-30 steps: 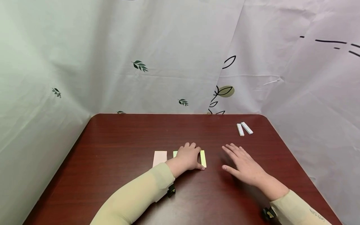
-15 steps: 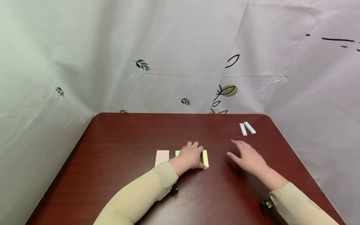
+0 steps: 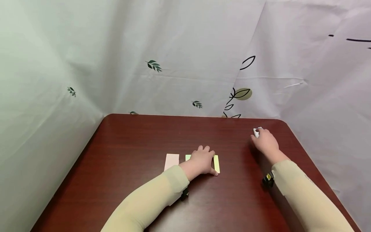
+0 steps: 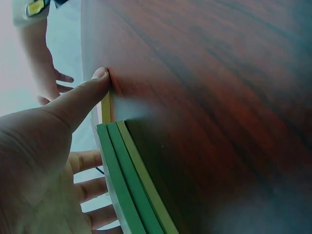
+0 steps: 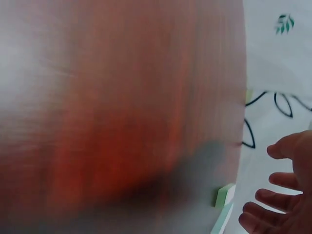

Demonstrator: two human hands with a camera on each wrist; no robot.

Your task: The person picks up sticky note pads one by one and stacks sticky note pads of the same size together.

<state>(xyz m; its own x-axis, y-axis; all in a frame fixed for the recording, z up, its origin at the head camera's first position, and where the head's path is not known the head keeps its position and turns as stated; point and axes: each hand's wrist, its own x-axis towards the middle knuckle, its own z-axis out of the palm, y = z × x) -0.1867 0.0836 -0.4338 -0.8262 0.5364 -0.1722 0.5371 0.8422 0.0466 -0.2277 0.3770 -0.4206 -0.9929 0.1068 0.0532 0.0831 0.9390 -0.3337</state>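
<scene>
My left hand [image 3: 203, 160] spans a narrow yellow block [image 3: 216, 164], its thumb at the near end and a finger at the far end. Under that hand, mostly covered in the head view, lies a pale green block [image 3: 187, 157]. From the left wrist, green slabs [image 4: 122, 180] show side by side, close to the yellow block [image 4: 106, 108]. A flat pink block [image 3: 172, 161] lies left of them. At the far right, my right hand [image 3: 265, 140] is over two white blocks [image 3: 256, 132], partly hiding them. In the right wrist view its fingers [image 5: 268, 214] are loosely spread, apart from the blocks.
All this is on a dark red-brown wooden table [image 3: 139, 135] with rounded far corners. A pale fabric backdrop [image 3: 179, 83] with leaf prints hangs behind and at both sides. The white blocks lie near the table's far right corner.
My right hand has moved forward and right, from above the table to the white blocks. The left hand stays at the yellow block. The head view has shifted slightly left.
</scene>
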